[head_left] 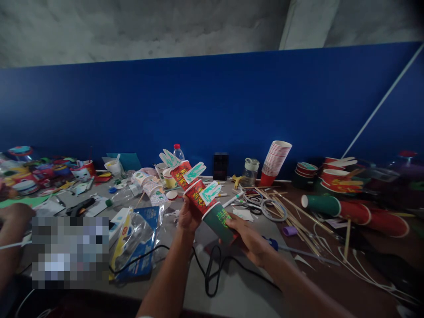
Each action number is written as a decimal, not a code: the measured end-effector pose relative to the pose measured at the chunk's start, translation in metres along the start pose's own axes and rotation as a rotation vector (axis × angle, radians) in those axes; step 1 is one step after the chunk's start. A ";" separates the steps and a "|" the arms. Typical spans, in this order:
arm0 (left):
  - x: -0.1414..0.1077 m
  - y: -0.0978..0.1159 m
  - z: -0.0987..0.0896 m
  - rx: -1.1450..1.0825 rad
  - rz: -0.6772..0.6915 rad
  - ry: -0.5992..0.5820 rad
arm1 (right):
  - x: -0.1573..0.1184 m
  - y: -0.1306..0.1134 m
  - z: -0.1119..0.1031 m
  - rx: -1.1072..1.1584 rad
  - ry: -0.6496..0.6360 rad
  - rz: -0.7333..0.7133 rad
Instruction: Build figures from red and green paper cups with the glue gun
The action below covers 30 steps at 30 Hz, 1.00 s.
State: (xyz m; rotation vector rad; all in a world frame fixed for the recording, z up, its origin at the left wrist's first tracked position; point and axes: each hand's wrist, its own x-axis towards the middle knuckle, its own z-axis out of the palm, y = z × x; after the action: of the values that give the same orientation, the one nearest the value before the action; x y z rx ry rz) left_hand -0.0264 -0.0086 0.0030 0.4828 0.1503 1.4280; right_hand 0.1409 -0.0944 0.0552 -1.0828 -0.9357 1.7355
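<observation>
a table is littered: stacked cups far right, wooden sticks right, blue-and-yellow package near left, black cable near centre.

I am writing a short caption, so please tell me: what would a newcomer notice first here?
First, the row of red and green paper cups near the centre, held in the left hand and right hand. Then the tall cup stack, farther back on the right, before the wide blue partition.

left hand holding red cup | right hand gripping green cup | cup stack standing beside jar | cord lying on tabletop
</observation>
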 end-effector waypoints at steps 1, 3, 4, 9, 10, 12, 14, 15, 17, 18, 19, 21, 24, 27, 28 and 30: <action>0.000 0.000 0.000 0.000 0.001 0.000 | 0.000 0.000 0.001 -0.002 -0.002 0.001; 0.000 0.000 0.000 0.000 -0.003 -0.004 | 0.001 -0.001 0.002 -0.009 -0.004 -0.011; 0.001 0.000 -0.001 -0.002 -0.009 -0.007 | 0.001 -0.002 0.002 -0.014 -0.001 -0.020; 0.002 -0.002 -0.002 -0.022 -0.027 -0.013 | 0.004 -0.002 0.002 -0.045 0.025 -0.033; 0.002 -0.002 -0.002 -0.024 -0.023 -0.012 | 0.004 -0.001 0.002 -0.047 0.029 -0.034; 0.003 -0.003 -0.003 -0.026 -0.020 -0.012 | 0.006 0.001 0.001 -0.040 0.041 -0.036; 0.003 -0.003 -0.004 -0.030 -0.025 -0.012 | 0.007 0.002 0.001 -0.026 0.060 -0.025; 0.004 -0.003 -0.004 -0.034 -0.028 -0.011 | 0.008 0.003 0.001 -0.018 0.069 -0.016; 0.004 -0.003 -0.004 -0.043 -0.033 -0.006 | 0.009 0.005 0.001 -0.013 0.081 -0.005; 0.004 -0.003 -0.003 -0.048 -0.033 -0.002 | 0.009 0.005 0.002 -0.015 0.080 -0.008; 0.003 -0.003 -0.002 -0.052 -0.035 0.002 | 0.009 0.005 0.002 -0.019 0.077 -0.013; 0.003 -0.002 0.001 -0.057 -0.040 0.014 | 0.009 0.006 0.003 -0.025 0.071 -0.024; 0.002 -0.002 0.004 -0.057 -0.047 0.032 | 0.009 0.006 0.003 -0.022 0.066 -0.023; 0.002 -0.002 0.005 -0.054 -0.046 0.042 | 0.011 0.006 0.003 -0.026 0.056 -0.031; 0.002 -0.002 0.005 -0.053 -0.048 0.045 | 0.011 0.006 0.002 -0.026 0.055 -0.037; 0.002 -0.002 0.004 -0.047 -0.056 0.050 | 0.012 0.007 0.002 -0.021 0.056 -0.041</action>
State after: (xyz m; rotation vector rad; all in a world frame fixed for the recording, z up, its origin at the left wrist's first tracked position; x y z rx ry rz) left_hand -0.0225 -0.0081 0.0061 0.4020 0.1689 1.3858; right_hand 0.1338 -0.0860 0.0467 -1.1121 -0.9369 1.6571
